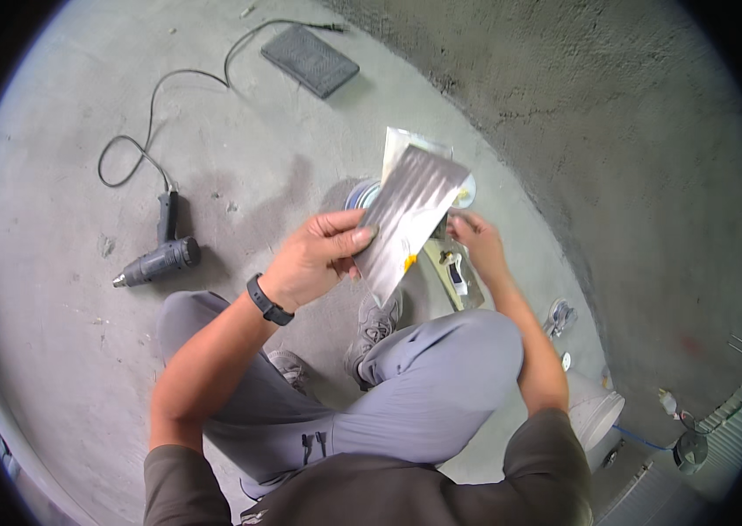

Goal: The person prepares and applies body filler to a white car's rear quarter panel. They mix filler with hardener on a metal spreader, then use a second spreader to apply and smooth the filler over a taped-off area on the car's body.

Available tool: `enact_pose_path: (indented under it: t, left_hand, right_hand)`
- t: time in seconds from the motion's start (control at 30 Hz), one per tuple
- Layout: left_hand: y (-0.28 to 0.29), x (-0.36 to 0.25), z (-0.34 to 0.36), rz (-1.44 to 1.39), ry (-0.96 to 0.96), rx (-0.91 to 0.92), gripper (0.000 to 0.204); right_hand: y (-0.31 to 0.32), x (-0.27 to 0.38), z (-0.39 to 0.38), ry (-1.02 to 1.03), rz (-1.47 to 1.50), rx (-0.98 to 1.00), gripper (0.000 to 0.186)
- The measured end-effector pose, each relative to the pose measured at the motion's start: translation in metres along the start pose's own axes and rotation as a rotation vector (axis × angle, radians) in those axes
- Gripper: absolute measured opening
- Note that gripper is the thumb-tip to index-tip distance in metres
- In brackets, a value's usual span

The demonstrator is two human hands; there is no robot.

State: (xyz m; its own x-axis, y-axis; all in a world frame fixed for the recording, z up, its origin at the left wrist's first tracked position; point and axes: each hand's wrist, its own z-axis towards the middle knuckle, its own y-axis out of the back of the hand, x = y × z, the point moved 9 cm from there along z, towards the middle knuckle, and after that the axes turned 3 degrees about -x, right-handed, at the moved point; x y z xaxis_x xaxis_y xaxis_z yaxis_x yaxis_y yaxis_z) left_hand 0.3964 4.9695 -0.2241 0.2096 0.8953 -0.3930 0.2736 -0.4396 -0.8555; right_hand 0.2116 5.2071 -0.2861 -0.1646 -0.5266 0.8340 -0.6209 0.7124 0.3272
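Observation:
My left hand [318,254] grips a thin silver rectangular metal plate [410,202] by its left edge; a small yellow patch shows near its lower right. Behind the plate a whitish sheet [402,142] sticks up, and a round blue-and-white container [360,197] is partly hidden. My right hand [476,241] is closed at the plate's right, by something dark that is mostly hidden; what it holds is unclear. Below it a pale board [437,267] with a small white-and-dark item [457,273] lies beside my right knee.
A grey heat gun [160,259] with a looping cable lies at left, a dark grey slab [310,60] at the top. A rough wall [617,105] rises at right. A white bucket [590,412] and hoses are at lower right. My shoes and bent legs are below my hands.

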Motion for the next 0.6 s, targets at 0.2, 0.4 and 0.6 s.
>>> enact_pose_path:
  t: [0.2, 0.4, 0.6]
  left_hand:
    - [-0.071, -0.034, -0.025, 0.313, -0.04, -0.014, 0.037]
    - [-0.164, -0.064, -0.104, 0.049, -0.086, -0.165, 0.041]
    - [-0.297, -0.115, -0.189, -0.316, -0.077, -0.346, 0.034]
  right_hand:
    - [-0.049, 0.208, -0.029, -0.083, 0.626, 0.552, 0.041]
    - [-0.033, 0.303, -0.087, -0.235, 0.81, 0.392, 0.031]
    - [0.009, 0.439, -0.179, -0.005, 0.512, 0.229, 0.028]
